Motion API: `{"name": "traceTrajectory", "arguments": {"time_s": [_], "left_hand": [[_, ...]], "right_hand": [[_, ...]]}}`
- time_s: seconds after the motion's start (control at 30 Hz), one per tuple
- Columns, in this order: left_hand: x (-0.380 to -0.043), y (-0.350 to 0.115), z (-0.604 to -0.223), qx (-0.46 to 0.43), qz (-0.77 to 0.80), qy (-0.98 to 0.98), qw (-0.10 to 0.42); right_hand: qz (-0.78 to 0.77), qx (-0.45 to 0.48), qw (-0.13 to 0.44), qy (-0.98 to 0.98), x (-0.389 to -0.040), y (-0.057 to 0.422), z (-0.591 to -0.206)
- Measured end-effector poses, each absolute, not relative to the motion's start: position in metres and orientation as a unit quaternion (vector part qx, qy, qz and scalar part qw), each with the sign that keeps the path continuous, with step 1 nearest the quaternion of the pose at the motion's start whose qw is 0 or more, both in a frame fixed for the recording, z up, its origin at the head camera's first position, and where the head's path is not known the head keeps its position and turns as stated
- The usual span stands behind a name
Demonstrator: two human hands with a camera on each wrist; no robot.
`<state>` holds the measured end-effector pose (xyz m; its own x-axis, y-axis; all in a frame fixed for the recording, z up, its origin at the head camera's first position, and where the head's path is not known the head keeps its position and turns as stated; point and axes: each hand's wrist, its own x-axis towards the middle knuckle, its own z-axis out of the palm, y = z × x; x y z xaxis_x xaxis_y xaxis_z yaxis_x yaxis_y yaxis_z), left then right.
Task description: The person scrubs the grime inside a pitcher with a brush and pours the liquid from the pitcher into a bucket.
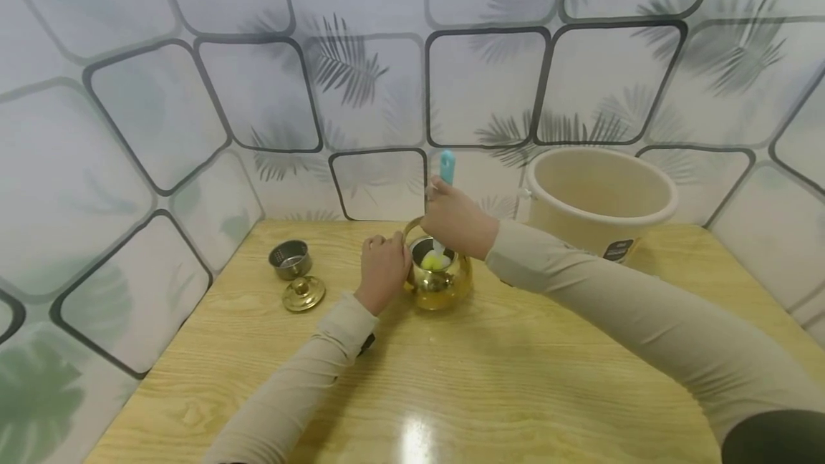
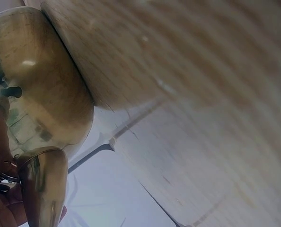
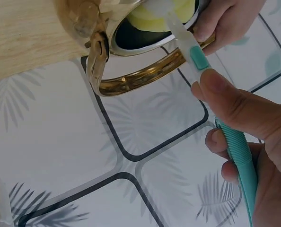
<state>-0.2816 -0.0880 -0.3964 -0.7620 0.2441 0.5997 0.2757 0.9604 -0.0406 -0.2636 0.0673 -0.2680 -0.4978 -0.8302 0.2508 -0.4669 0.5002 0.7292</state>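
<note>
A shiny gold teapot (image 1: 435,296) stands lidless on the wooden table (image 1: 451,385). My left hand (image 1: 384,267) grips its left side at the rim; in the left wrist view its fingers show behind the spout (image 2: 45,189). My right hand (image 1: 459,220) holds a sponge brush by its teal ribbed handle (image 3: 240,151), thumb laid along the upper part. The brush's yellow-and-white sponge head (image 3: 152,19) sits inside the pot's mouth. The raised bail handle (image 3: 136,82) arches beside the brush's shaft. The bottom of the pot's inside is hidden.
Left of the teapot are a perforated metal strainer basket (image 1: 290,263) and, just in front of it, a gold lid (image 1: 304,293). A large cream bucket (image 1: 602,185) stands at the back right, behind my right forearm. A patterned wall (image 1: 380,185) borders the table's back edge.
</note>
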Motion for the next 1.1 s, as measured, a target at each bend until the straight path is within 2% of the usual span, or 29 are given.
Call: {"name": "traceTrajectory", "arguments": {"time_s": [0.2, 0.53, 0.83, 1.1], "left_hand": [[-0.282, -0.089, -0.397, -0.139, -0.034, -0.942, 0.303], [-0.282, -0.088, -0.397, -0.141, -0.049, -0.942, 0.302], [-0.283, -0.088, -0.395, -0.145, -0.063, -0.941, 0.299], [-0.281, -0.088, -0.396, -0.141, -0.032, -0.931, 0.334]], "right_hand": [[-0.301, 0.411, 0.274, -0.816, -0.264, 0.067, -0.268], [-0.287, 0.422, 0.284, -0.811, -0.286, 0.077, -0.279], [-0.276, 0.413, 0.324, -0.805, -0.288, 0.085, -0.285], [-0.354, 0.406, 0.393, -0.745, -0.285, 0.082, -0.287]]}}
